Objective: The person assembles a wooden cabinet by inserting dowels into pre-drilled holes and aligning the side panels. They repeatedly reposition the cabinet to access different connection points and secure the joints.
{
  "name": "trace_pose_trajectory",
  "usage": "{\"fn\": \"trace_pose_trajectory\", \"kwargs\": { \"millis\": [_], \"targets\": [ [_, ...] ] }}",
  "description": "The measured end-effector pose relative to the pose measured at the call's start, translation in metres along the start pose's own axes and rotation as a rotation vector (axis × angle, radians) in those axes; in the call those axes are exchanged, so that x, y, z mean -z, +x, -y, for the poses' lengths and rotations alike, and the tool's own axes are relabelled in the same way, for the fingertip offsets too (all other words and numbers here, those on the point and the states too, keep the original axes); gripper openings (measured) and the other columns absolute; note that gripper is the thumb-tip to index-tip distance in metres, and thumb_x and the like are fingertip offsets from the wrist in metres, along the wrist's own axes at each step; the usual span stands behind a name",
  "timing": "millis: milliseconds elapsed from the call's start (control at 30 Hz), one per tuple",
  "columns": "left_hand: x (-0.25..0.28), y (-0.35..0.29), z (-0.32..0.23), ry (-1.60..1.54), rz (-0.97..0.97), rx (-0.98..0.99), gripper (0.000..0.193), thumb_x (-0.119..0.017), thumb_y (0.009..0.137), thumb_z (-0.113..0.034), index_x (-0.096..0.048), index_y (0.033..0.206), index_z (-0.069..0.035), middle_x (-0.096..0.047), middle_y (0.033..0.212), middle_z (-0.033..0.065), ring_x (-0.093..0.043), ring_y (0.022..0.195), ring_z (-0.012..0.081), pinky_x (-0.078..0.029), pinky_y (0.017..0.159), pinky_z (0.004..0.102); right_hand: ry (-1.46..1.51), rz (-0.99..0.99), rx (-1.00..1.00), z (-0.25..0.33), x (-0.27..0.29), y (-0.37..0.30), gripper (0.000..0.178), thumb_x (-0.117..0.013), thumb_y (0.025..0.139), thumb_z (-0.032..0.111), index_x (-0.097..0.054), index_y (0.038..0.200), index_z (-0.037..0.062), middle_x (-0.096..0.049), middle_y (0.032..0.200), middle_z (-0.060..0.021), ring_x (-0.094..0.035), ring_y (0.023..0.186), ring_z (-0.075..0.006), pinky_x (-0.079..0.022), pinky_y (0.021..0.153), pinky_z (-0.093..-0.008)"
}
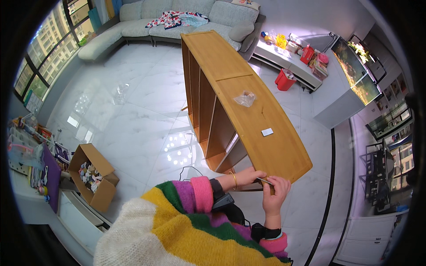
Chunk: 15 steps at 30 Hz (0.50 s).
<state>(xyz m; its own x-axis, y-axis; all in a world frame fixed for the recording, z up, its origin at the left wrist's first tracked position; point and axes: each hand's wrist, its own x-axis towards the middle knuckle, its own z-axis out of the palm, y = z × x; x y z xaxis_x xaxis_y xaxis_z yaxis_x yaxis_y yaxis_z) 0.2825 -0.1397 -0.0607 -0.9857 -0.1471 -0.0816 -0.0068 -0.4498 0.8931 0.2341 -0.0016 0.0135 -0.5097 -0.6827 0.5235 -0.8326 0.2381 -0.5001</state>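
A tall wooden shelf unit point(266, 113) with a long tan top or side panel faces me, its shelves opening to the left. My left hand point(245, 177), with a gold bangle at the wrist, is closed at the panel's near edge; what its fingers hold is hidden. Beside it, my right hand point(276, 193) pinches a thin grey rod-like piece point(265, 180) that spans toward the left fingers. On the panel lie a small white box-like block point(267, 132), a clear plastic bag point(245, 99) with small contents, and a thin dark stick-like item point(262, 111).
An open cardboard box point(95, 170) of small items stands on the floor at left, near a cluttered shelf point(26, 155). Behind are a grey sofa point(191, 20), a red bin point(285, 80), a low white cabinet point(284, 57) and a fish tank point(355, 71).
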Motion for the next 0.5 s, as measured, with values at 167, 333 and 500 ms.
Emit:
{"fn": "trace_pose_trajectory", "kwargs": {
  "millis": [167,333,500],
  "targets": [
    [-0.002,0.001,0.005,0.027,-0.032,-0.058,0.026,-0.048,0.083,-0.023,-0.058,0.091,0.0,-0.057,0.083,0.0008,-0.049,0.075,0.0106,-0.04,0.064,0.0249,-0.026,-0.017,0.001,-0.009,-0.006,-0.004,0.012,-0.062,0.071,0.014,-0.059,0.082,0.0106,-0.058,0.088,-0.003,-0.052,0.091,-0.0216,-0.025,0.095,-0.0415],
    [-0.003,0.008,0.01,-0.06,0.043,-0.141,0.024,-0.046,0.085,-0.023,-0.058,0.088,-0.002,-0.055,0.079,0.0007,-0.048,0.069,0.0098,-0.041,0.062,0.0251,-0.023,0.068,0.056,0.002,0.004,0.004,0.023,-0.063,0.07,0.014,-0.058,0.092,0.009,-0.057,0.092,-0.0036,-0.053,0.09,-0.021,-0.028,0.093,-0.0401],
    [-0.002,0.0,-0.012,-0.012,0.134,-0.039,0.026,-0.043,0.086,-0.024,-0.056,0.093,-0.002,-0.056,0.08,0.0026,-0.049,0.065,0.0116,-0.041,0.06,0.0255,0.341,0.223,0.095,0.065,0.125,0.085,0.067,-0.064,0.071,0.035,-0.041,0.123,-0.0006,-0.048,0.117,-0.0121,-0.05,0.1,-0.0217,-0.038,0.088,-0.0369]
  ]
}}
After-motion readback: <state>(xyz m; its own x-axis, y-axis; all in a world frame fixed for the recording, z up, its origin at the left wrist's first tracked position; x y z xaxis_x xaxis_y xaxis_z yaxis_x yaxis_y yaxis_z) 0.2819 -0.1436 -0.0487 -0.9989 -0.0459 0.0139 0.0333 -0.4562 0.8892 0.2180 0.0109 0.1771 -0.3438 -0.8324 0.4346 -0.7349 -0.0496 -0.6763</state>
